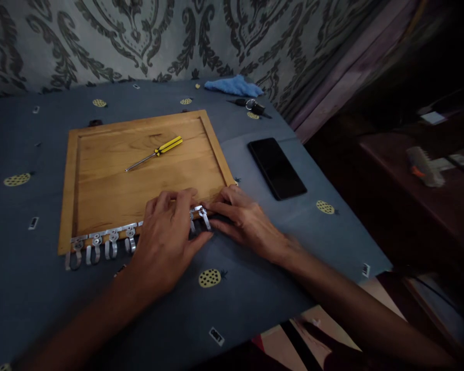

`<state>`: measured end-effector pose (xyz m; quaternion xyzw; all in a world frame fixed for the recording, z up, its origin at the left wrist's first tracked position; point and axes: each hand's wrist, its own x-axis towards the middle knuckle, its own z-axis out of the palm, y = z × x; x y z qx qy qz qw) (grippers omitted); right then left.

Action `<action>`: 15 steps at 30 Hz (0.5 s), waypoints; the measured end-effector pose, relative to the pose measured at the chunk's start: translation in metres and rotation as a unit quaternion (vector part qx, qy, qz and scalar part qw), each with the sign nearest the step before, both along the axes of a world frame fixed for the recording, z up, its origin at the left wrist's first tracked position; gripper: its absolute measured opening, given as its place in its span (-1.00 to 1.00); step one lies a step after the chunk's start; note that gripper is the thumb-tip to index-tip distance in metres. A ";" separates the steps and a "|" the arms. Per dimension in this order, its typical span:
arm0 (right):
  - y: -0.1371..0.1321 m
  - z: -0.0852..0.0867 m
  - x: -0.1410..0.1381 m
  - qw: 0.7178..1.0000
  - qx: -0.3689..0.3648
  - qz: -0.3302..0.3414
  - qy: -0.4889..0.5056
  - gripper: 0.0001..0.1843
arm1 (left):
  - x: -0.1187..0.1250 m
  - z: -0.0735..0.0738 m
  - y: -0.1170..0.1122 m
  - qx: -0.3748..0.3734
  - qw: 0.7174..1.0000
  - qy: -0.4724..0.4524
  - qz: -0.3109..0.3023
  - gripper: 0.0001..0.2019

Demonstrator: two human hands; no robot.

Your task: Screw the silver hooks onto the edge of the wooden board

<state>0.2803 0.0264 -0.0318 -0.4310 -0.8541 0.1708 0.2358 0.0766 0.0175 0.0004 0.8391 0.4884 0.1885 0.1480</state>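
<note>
A wooden board (112, 190) with a raised frame lies on the table. Along its near edge runs a metal hook rail (114, 234) with several curved hooks hanging off it. My left hand (162, 242) is bent over the rail's right part, fingers on the board side and thumb below, hiding some hooks. At the rail's right end my right hand (247, 221) has its fingertips and thumb drawn close beside the last hook (204, 217); whatever lies between them is hidden. A yellow-handled screwdriver (168, 146) rests on the board, beyond both hands.
Right of the board lies a black phone (277, 167). Farther back are a blue cloth (234, 86) and keys (251, 105) on a ring. The patterned blue tablecloth (255, 304) covers the table, with patterned fabric (139, 41) behind. A brush-like object (425, 166) sits off to the right.
</note>
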 end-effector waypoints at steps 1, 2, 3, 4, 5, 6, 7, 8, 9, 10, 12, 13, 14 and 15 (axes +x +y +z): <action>0.000 0.000 0.000 1.000 -0.001 0.000 0.001 -0.78 | 0.000 -0.001 0.000 -0.002 1.000 0.000 -0.003 -0.43; 0.000 0.000 0.000 1.000 -0.004 0.002 0.002 -0.77 | 0.001 -0.003 0.000 -0.003 1.000 0.001 -0.005 -0.43; 0.001 0.000 0.000 1.000 -0.008 0.004 0.004 -0.77 | 0.001 -0.004 0.000 -0.003 1.000 0.001 -0.006 -0.43; 0.001 0.000 0.000 1.000 -0.011 0.005 0.005 -0.77 | 0.002 -0.005 -0.001 -0.002 1.000 0.001 -0.008 -0.43; 0.001 0.000 0.000 1.000 -0.015 0.004 0.004 -0.77 | 0.002 -0.006 -0.001 -0.002 1.000 0.000 -0.009 -0.44; 0.001 0.000 -0.001 1.000 -0.020 0.003 0.001 -0.78 | 0.002 -0.007 0.000 -0.001 1.000 -0.002 -0.010 -0.44; 0.001 0.001 -0.001 1.000 -0.021 0.001 -0.004 -0.79 | 0.002 -0.007 0.000 -0.001 1.000 -0.003 -0.009 -0.45; 0.001 0.001 -0.001 1.000 -0.021 -0.001 -0.008 -0.79 | 0.002 -0.007 0.000 -0.002 1.000 -0.005 -0.007 -0.45; 0.000 0.002 -0.002 1.000 -0.022 -0.002 -0.011 -0.79 | 0.003 -0.007 0.000 -0.004 1.000 -0.006 -0.005 -0.45; 0.000 0.003 -0.002 1.000 -0.024 -0.001 -0.012 -0.79 | 0.003 -0.007 0.001 -0.007 1.000 -0.008 -0.002 -0.46; 0.000 0.004 -0.002 1.000 -0.027 0.001 -0.007 -0.79 | 0.003 -0.006 0.001 -0.014 1.000 -0.008 0.001 -0.47; 0.000 0.004 -0.002 1.000 -0.028 0.002 -0.004 -0.78 | 0.003 -0.006 0.002 -0.016 1.000 -0.008 0.000 -0.47; 0.000 0.004 -0.002 1.000 -0.029 0.002 -0.001 -0.78 | 0.003 -0.005 0.002 -0.018 1.000 -0.008 -0.001 -0.47; 0.000 0.004 -0.002 1.000 -0.028 0.001 0.001 -0.77 | 0.003 -0.005 0.002 -0.017 1.000 -0.008 -0.001 -0.46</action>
